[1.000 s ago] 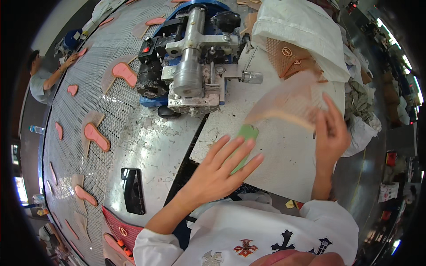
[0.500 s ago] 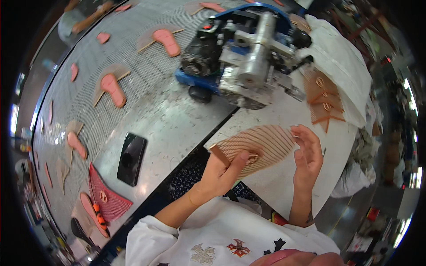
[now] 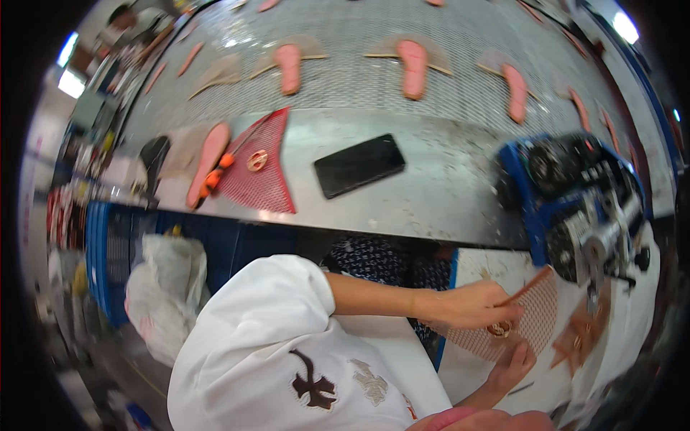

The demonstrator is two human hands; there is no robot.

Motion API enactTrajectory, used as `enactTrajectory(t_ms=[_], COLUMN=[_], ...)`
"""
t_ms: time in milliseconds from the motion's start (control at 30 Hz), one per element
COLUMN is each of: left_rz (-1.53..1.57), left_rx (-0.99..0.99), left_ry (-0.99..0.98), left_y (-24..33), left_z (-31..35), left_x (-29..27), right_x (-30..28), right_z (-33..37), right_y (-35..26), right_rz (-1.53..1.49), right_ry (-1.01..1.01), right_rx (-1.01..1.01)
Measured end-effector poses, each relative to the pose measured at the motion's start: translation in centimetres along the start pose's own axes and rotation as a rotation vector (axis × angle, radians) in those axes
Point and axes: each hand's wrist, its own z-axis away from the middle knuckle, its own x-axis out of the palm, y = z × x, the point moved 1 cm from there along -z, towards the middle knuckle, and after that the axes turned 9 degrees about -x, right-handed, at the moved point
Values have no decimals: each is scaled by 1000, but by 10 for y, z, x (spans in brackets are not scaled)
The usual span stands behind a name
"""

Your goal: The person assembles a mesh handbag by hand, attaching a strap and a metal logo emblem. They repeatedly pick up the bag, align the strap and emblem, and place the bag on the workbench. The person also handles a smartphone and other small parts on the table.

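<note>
A tan mesh shoe upper [image 3: 540, 314] with a brown edge strip is held in front of me at the lower right. A round gold ornament [image 3: 499, 329] sits on it, partly covered by fingers. My left hand [image 3: 474, 304] is closed on the upper near its brown strip. At the lower edge of the mesh my right hand [image 3: 513, 365] has its fingers bent against it, partly hidden. More brown uppers with gold ornaments [image 3: 583, 327] lie overlapping on the white table [image 3: 471, 267] to the right, below a blue machine [image 3: 575, 208] with metal cylinders.
A black phone [image 3: 359, 165] lies on the metal table edge [image 3: 438, 194]. Left of it are a red mesh upper [image 3: 260, 176], a pink insole [image 3: 210, 161] and an orange-and-black tool [image 3: 213, 177]. Pink insoles [image 3: 413, 68] line the mesh conveyor [image 3: 345, 82]. A person [image 3: 140, 32] is far left.
My view has swung left, so the machine now appears at the right. The right hand, earlier raised with fingers apart, is now at the upper's lower edge. The left hand keeps hold of it.
</note>
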Motion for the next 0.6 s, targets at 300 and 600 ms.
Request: enactTrajectory(t_ms=[300, 600], left_rz=[-57, 199], left_rx=[10, -18], left_ry=[179, 143], left_y=[1, -2], left_z=[10, 14], left_x=[-18, -23], right_x=[19, 39], right_z=[-63, -112], right_y=[-56, -134], right_rz=[233, 513], right_ry=[-501, -780], right_rx=[-193, -511])
